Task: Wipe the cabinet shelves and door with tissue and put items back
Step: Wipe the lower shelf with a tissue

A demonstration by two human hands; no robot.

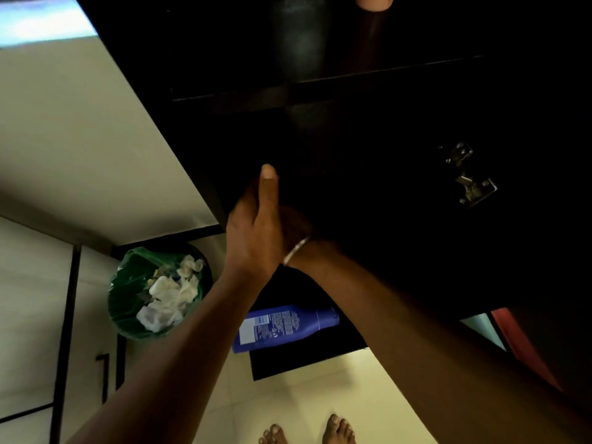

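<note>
- Left hand [253, 232]: raised against the edge of the dark cabinet [368, 129], thumb straight and pointing up along it; whether its fingers curl round the edge cannot be told.
- Right hand [296, 227]: just behind the left hand, mostly hidden by it and by shadow; its state cannot be told. A bangle [296, 251] circles the wrist.
- Tissue: none can be made out in either hand.
- Hinge [467, 176]: metal, on the dark panel well right of the hands.
- Blue bottle [285, 328]: lying on its side on a dark surface below the hands, between the forearms.
- Green-lined bin [158, 291]: on the floor, below left of the hands, holding crumpled white tissues [169, 296].
- Bare feet [307, 431]: on the pale floor, directly below.
</note>
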